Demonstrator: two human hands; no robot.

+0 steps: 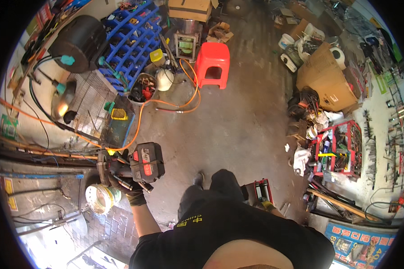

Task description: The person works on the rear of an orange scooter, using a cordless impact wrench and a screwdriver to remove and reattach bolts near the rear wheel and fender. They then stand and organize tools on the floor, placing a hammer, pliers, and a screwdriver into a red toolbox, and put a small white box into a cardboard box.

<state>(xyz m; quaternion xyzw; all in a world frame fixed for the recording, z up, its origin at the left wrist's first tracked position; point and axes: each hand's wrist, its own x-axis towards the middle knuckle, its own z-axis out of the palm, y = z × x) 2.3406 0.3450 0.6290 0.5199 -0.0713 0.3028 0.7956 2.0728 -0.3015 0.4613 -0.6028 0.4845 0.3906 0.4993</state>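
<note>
Concrete floor (238, 121), grey and stained, fills the middle of my view, with clutter packed along every wall. My left hand (128, 181), in a dark glove, has its grip wrapped tight around the handle of a black and red cordless power tool (141, 163); the battery block sits just right of the fingers, and the tool's nose points left toward the cluttered worktop (40, 188). Just below and left of that grip lies a pale round tape roll (101, 197), near the glove but not clearly touching it. An orange hose (139, 121) runs from behind the tool up across the floor toward a red plastic stool (212, 62), well above the grip. A blue crate rack (132, 38) stands up and left of the stool. My right hand (268, 205) shows only as a glimpse past my hip, beside a small red toolbox (258, 190); I cannot tell whether its grip is spread or closed.
</note>
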